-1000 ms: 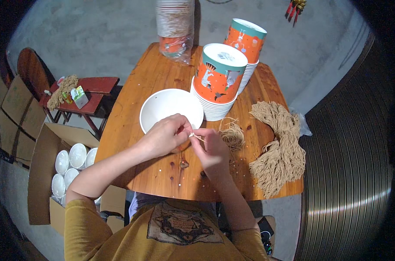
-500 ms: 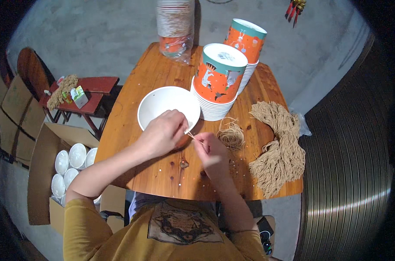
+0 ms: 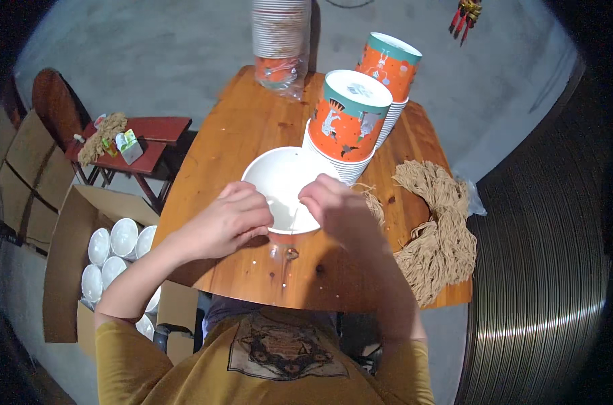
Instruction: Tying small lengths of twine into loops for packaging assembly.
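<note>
A white-lined paper tub (image 3: pixel 277 162) stands on the wooden table with its mouth facing up toward me. My left hand (image 3: pixel 235 219) is closed at the tub's near left rim, its fingertips curled inward; what they pinch is too small to make out. Over the near right rim, my right hand (image 3: pixel 337 208) pinches a thin cord, faintly visible against the white inside. A loose coil of tan cord (image 3: pixel 374 204) lies to the right, partly hidden behind my right forearm.
Stacked orange-and-green paper tubs (image 3: pixel 350 128) stand behind, beside a plastic-wrapped stack (image 3: pixel 279 40). A tan cord bundle (image 3: pixel 438 233) lies at the table's right edge. A cardboard box (image 3: pixel 63 270) of white tubs sits on the left floor, near a red bench (image 3: pixel 154 128).
My hands have moved apart: the left slid left to the tub's near left rim, and the right rose over its near right side. The tub appears lower and farther right in the picture.
</note>
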Action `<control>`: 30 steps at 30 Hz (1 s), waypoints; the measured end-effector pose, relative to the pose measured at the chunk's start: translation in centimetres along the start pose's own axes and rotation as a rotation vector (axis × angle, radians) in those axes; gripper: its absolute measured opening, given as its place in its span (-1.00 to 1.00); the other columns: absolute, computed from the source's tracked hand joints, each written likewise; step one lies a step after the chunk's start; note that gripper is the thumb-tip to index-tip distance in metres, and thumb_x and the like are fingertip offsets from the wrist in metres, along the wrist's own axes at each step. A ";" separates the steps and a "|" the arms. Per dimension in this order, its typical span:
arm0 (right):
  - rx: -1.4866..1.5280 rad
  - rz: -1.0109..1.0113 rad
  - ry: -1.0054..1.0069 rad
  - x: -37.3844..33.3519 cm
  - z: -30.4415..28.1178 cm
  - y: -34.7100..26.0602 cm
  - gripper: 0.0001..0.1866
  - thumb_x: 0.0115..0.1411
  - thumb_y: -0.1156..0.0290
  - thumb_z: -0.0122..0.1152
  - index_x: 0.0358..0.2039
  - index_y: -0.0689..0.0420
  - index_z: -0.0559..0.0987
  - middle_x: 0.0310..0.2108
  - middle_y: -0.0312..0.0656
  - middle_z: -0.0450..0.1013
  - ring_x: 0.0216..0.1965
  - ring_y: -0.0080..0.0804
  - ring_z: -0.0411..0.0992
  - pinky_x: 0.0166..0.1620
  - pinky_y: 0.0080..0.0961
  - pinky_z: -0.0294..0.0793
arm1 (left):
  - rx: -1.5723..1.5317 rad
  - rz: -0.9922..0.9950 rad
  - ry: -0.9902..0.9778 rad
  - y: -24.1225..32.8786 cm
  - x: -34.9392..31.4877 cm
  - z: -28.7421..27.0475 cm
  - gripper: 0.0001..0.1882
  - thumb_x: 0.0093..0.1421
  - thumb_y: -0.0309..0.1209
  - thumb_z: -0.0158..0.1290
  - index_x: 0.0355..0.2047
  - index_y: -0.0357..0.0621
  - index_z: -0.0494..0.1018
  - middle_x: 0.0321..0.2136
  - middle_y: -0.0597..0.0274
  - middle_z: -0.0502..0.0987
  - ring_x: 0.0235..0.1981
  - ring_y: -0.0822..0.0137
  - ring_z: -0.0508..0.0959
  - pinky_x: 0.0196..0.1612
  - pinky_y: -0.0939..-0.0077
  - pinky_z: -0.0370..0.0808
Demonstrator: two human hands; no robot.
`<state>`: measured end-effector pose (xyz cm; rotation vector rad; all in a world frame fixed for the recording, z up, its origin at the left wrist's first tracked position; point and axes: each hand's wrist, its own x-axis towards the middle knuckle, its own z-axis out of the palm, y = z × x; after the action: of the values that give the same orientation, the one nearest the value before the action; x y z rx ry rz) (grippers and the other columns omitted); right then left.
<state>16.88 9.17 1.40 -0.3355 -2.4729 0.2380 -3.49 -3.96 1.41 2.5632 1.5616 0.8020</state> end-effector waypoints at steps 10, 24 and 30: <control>0.209 0.123 -0.003 0.9 2.9 -1.9 -0.93 0.11 0.49 0.17 -0.44 0.20 0.49 -0.53 0.00 0.47 -0.48 -0.01 0.49 -0.43 -0.25 0.45 | -0.038 -0.478 0.203 2.0 0.6 3.0 -0.73 0.12 -0.26 0.09 -0.62 -0.16 0.42 -0.63 0.20 0.46 -0.40 0.19 0.49 0.14 0.10 0.09; -0.097 0.230 0.065 1.0 4.8 -1.5 -0.89 0.09 0.48 0.11 -0.50 0.24 0.44 -0.67 0.05 0.43 -0.55 0.04 0.49 -0.47 -0.15 0.49 | -0.133 -0.415 0.071 2.9 -0.5 0.5 -0.82 0.01 -0.39 0.07 -0.41 -0.17 0.34 -0.46 0.12 0.39 -0.24 0.12 0.45 0.11 0.07 0.12; -0.111 0.316 -0.102 1.6 4.1 -2.2 -0.86 0.11 0.42 0.10 -0.42 0.25 0.45 -0.58 0.04 0.50 -0.49 -0.01 0.54 -0.41 -0.19 0.56 | 0.055 -0.059 0.091 2.5 -1.3 1.1 -0.70 -0.02 -0.51 0.16 -0.24 -0.19 0.37 -0.27 0.06 0.35 -0.18 0.02 0.43 -0.07 0.21 0.38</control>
<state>12.77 7.20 -0.46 -0.7815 -2.5296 0.2536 -1.47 -6.05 0.65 2.5389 1.6992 0.8938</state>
